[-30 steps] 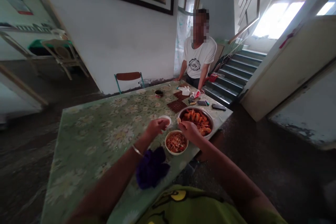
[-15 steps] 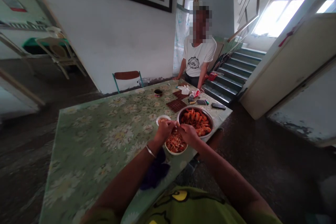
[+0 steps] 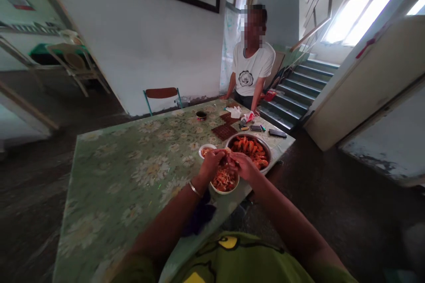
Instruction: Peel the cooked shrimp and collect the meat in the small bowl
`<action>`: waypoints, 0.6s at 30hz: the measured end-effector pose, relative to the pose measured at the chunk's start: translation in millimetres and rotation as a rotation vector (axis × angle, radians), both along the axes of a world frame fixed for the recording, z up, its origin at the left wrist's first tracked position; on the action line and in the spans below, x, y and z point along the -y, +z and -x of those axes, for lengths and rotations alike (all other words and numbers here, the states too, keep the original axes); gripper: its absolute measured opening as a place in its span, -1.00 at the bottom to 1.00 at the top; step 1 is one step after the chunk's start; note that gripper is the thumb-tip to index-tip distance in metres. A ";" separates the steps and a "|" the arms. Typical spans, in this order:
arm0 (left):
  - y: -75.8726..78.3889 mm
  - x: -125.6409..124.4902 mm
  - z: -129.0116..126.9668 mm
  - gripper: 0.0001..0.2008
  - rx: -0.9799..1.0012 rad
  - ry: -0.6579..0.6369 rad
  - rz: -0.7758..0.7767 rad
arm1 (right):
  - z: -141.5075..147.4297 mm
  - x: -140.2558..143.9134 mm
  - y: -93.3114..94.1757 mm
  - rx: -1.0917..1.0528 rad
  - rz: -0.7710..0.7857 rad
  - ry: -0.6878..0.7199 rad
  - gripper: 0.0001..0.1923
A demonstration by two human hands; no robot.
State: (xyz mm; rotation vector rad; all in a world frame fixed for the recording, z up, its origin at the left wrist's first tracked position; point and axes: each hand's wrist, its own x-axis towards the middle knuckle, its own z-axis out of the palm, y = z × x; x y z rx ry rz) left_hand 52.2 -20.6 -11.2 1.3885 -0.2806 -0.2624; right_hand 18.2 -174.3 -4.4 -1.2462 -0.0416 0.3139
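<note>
Both bare hands are meeting just over a round, pale-rimmed bowl (image 3: pixel 225 193) near the middle of the frame. The left hand (image 3: pixel 211 163), a silver-coloured bangle (image 3: pixel 195 189) circling its wrist, is pinching a small, pale orange-pink piece of shrimp (image 3: pixel 227 151) between its fingers; the right hand (image 3: pixel 245 166) is bringing its fingertips together on the same piece from the other side. The step in hand is, by all appearances, the peeling of this one shrimp, with the fingers working at its shell. The next move seems to be calling for a firm hold by one hand while the other is pulling the shell free, both keeping above the bowl so that scraps are falling inside.

The piece itself is looking small, soft and slightly glossy, though the fingers are hiding most of it and blur is masking its outline; how much shell is clinging to it, I cannot tell. Beneath it, loose red-orange and whitish scraps (image 3: pixel 225 180) are filling the bowl. Right of centre, a round, silvery metal basin (image 3: pixel 270 159) is holding curved, orange-red shrimp (image 3: pixel 252 147), while a small white dish (image 3: pixel 200 152) is sitting just left of the hands on the green, flower-patterned bench (image 3: pixel 113 177).
</note>
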 end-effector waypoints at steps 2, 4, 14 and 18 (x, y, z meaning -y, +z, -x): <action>-0.3 0.0 0.2 -0.74 -0.038 -0.048 0.070 | -2.4 2.9 1.7 -0.066 -0.036 0.042 -0.54; -1.2 1.3 -0.3 -0.72 -0.072 -0.074 0.147 | -4.1 5.5 3.2 -0.105 -0.039 0.047 -0.51; 7.3 10.6 -3.1 -0.81 -0.073 0.117 0.137 | -6.2 4.1 2.9 0.315 0.597 -0.326 -0.50; 8.5 11.4 -3.2 -0.82 -0.090 0.122 0.103 | -4.4 7.4 3.7 0.494 0.848 -0.340 -0.57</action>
